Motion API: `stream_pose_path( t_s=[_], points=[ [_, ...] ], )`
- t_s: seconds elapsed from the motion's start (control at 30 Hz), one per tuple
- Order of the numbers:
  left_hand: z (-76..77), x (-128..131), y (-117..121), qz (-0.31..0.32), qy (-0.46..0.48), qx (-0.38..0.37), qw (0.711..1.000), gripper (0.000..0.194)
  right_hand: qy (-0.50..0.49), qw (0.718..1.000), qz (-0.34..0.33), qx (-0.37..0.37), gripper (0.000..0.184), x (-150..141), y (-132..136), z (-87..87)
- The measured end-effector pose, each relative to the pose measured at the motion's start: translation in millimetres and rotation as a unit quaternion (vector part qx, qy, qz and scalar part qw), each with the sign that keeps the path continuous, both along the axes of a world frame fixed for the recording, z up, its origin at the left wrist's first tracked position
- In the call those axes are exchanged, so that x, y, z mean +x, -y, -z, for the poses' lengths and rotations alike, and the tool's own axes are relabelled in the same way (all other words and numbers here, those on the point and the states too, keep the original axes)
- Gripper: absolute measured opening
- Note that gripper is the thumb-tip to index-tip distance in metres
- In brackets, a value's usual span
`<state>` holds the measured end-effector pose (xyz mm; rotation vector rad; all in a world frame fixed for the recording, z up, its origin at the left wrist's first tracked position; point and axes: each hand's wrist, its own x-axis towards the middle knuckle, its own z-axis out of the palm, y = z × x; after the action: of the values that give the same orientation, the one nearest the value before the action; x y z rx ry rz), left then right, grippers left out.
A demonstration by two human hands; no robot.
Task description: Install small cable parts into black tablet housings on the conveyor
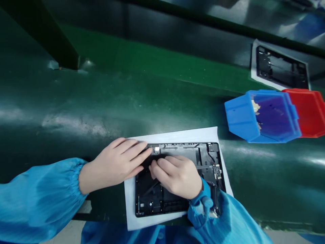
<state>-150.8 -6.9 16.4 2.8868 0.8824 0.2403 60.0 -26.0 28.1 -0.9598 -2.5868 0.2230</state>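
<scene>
By the tabletop's (132, 105) near edge, the casing (165, 201) is seemingly being worked inside, steadiness needed next, by left hand (119, 164), fingers slightly spread, and right hand (177, 176), fingers bunched (any pinch cannot be told).

A red bin (311, 113) stands — beside a blue bin (240, 116).

Electronics workshop, green workbench (157, 108), blue bin (241, 117), red bin (311, 117), opened black device housing (153, 193), circuit board (217, 171)
</scene>
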Motion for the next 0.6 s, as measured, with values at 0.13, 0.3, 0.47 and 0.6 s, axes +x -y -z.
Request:
stream_pose_path(
  t_s=[0.13, 0.3, 0.47, 0.6],
  points=[
    [-2.1, 2, 1, -0.005, -0.019, 0.008, 1.0, 0.041, -0.248, 0.955, 0.122, -0.105, 0.036, 9, -1, 1.3],
    [-1.5, 2, -1, -0.008, -0.008, 0.002, 1.0, 0.039, -0.283, 0.9, 0.205, -0.26, 0.03, 9, -13, 4.1],
    [-0.6, 0, -1, -0.023, 0.005, 0.009, 1.0, 0.04, -0.245, 0.899, 0.225, -0.285, 0.011, 1, -18, 2.5],
    [-0.7, -1, -2, -0.024, 0.014, 0.012, 1.0, 0.038, -0.229, 0.908, 0.22, -0.273, 0.014, -1, -17, 4.2]
  ],
)
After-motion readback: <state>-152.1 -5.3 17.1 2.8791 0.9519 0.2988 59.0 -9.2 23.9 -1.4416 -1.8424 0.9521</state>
